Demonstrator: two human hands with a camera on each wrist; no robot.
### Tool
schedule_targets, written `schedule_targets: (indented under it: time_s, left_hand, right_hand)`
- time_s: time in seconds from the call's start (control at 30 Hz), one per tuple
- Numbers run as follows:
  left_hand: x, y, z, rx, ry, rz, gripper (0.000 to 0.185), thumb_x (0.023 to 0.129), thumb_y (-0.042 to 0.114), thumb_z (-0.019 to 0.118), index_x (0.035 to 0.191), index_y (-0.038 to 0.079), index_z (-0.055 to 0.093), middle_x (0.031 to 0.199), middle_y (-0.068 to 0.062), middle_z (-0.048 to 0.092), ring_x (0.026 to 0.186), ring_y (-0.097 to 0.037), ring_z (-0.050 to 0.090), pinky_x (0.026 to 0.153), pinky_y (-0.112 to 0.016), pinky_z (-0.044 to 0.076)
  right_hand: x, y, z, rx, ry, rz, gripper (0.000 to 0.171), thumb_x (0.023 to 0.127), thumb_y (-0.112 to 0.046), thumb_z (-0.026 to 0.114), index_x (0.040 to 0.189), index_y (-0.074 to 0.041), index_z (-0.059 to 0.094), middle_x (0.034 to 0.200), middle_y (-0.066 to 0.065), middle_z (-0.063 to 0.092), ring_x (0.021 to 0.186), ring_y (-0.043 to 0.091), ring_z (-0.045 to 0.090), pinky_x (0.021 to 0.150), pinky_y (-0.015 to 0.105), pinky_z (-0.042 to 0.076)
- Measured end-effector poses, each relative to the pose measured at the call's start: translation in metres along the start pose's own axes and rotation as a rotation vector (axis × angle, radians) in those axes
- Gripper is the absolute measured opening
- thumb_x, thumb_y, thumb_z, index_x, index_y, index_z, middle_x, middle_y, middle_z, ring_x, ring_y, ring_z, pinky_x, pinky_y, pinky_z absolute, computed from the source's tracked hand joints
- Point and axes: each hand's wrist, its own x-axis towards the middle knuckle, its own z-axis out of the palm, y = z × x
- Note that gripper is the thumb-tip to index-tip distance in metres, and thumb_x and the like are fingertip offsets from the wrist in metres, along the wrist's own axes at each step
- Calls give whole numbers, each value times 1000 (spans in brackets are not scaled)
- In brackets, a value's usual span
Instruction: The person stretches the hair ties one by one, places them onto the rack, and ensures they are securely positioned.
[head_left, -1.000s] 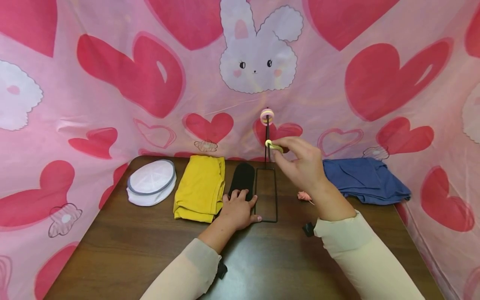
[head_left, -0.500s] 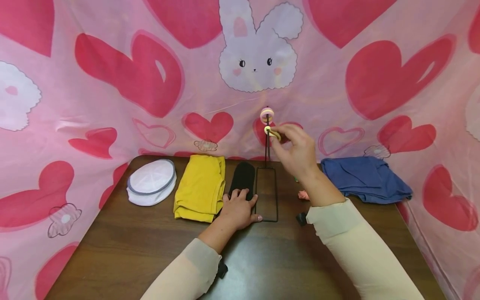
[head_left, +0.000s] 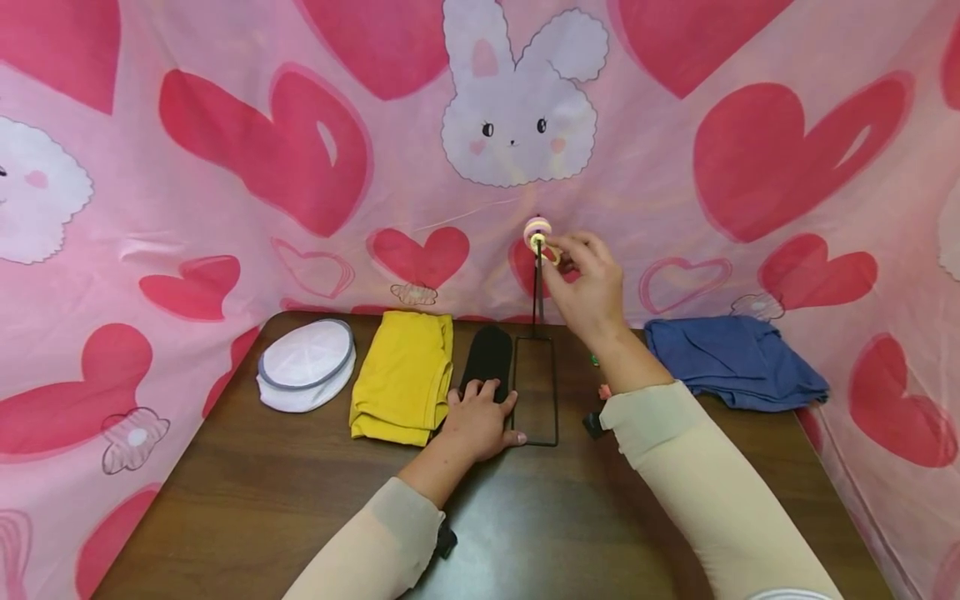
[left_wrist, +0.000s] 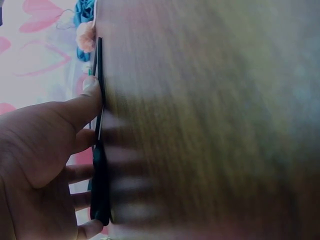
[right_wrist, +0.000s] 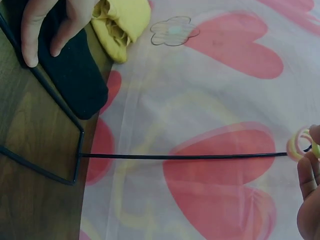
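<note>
A black wire stand (head_left: pixel 557 392) has a rectangular base flat on the table and a thin upright at its back. Near its top hang pink and yellow rings, like hair ties (head_left: pixel 537 226). My right hand (head_left: pixel 591 287) pinches a yellow hair tie (head_left: pixel 554 252) between thumb and fingertips, at the front end of the stand's arm, just below those rings. In the right wrist view the fingertips (right_wrist: pixel 307 165) partly hide it. My left hand (head_left: pixel 480 419) lies with spread fingers on a folded black sock-like cloth (head_left: pixel 487 350), its thumb on the base wire.
Left of the black cloth are a folded yellow cloth (head_left: pixel 403 375) and a white cap-like item with grey trim (head_left: pixel 307 358). At the right lies a folded blue cloth (head_left: pixel 738 362). A small coral-pink item (head_left: pixel 604 392) is partly behind my right arm. A pink curtain (head_left: pixel 637 183) hangs behind.
My right hand has moved up and slightly left, raising the yellow hair tie to just below the hanging rings. My left hand has stayed on the black cloth and base wire.
</note>
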Motion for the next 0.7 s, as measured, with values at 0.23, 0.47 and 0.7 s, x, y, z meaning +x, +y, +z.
schedule_targets:
  time_s: [0.23,0.47,0.7]
  left_hand:
    - [1,1,0,6,7,-1,80,91,75,56,159,35,43,164,-8,36,145,-37,33,112,-66,25]
    - [0,3,-1,7,15,0,80,91,75,57,159,35,44,163,-8,37,144,-37,34,111,-65,27]
    - [1,1,2,9,15,-5,80,91,76,56,159,36,44,163,-8,37,144,-37,34,110,-66,27]
  right_hand:
    - [3,8,10,20,70,13,30,86,2,76,116,0,77,113,20,61,86,25,72,79,29,58]
    - [-2,10,7,32,84,59,41,83,4,81,123,-4,76,117,19,60,85,28,70,81,36,59]
    - [-21,10,-7,50,70,54,38,82,1,86,119,1,76,115,21,61,82,31,71,80,34,58]
